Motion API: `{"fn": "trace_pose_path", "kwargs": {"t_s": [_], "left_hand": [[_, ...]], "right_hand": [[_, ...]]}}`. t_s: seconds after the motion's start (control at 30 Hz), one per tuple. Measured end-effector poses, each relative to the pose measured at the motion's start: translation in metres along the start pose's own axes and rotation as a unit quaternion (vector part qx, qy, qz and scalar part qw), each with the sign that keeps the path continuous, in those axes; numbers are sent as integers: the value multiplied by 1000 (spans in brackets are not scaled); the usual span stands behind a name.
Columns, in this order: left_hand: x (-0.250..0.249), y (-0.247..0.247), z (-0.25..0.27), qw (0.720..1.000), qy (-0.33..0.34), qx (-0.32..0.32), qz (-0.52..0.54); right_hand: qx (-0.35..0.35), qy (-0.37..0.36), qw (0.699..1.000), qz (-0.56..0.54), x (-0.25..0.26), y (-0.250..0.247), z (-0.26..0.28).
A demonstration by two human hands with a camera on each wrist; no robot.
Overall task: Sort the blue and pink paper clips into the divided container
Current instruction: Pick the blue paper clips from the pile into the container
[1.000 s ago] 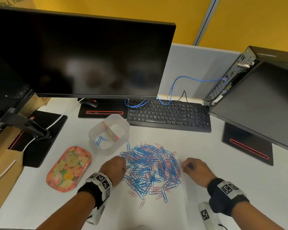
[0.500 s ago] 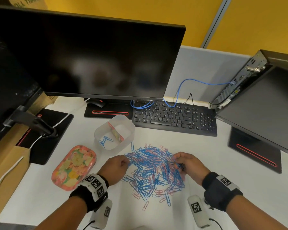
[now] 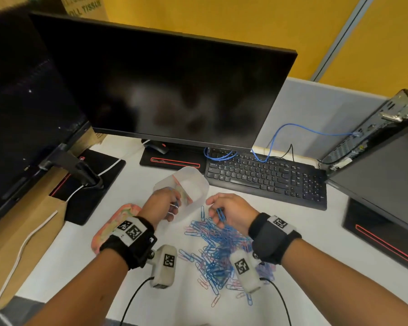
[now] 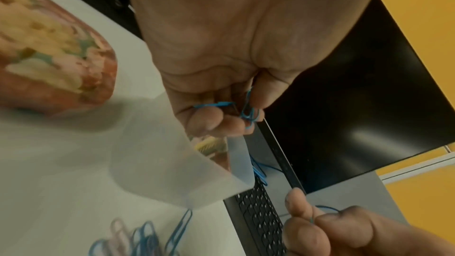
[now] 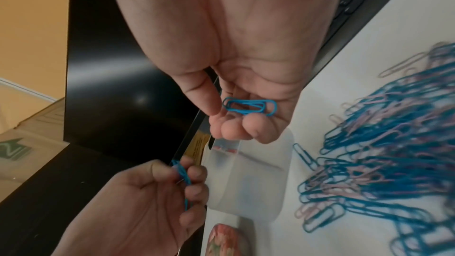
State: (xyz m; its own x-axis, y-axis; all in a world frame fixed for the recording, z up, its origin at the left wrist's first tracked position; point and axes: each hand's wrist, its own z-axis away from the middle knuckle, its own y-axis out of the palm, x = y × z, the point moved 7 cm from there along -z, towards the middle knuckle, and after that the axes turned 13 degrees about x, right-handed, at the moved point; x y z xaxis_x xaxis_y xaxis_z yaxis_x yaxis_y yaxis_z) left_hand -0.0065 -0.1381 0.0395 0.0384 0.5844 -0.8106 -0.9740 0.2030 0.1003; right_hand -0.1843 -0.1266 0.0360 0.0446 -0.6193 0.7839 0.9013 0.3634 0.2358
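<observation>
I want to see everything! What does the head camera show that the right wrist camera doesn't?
Only the head view shows the whole keyboard and both wristbands. Only the right wrist view shows the blue clip lying flat on the right hand's curled fingers. Both show the left hand pinching blue clips, the container and the clip pile.

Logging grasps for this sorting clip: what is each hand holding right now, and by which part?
Left hand pinches blue clips at its fingertips; which part is hidden. Right hand holds a blue clip by one rounded end.
</observation>
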Motion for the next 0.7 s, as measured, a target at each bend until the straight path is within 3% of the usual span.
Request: {"fn": "trace_pose_path", "kwargs": {"t_s": [0.33,0.5,0.7], "left_hand": [[-25,-17,-14,991,-53,-34,-121],[-29,-33,-5,987,-4,-68,-148],[-19,-52,4,985,50,-104,-129]], "right_hand": [[9,28,997,65,37,34,-40],[27,15,996,79,51,55,-61],[-1,-10,969,245,55,56,-75]]}}
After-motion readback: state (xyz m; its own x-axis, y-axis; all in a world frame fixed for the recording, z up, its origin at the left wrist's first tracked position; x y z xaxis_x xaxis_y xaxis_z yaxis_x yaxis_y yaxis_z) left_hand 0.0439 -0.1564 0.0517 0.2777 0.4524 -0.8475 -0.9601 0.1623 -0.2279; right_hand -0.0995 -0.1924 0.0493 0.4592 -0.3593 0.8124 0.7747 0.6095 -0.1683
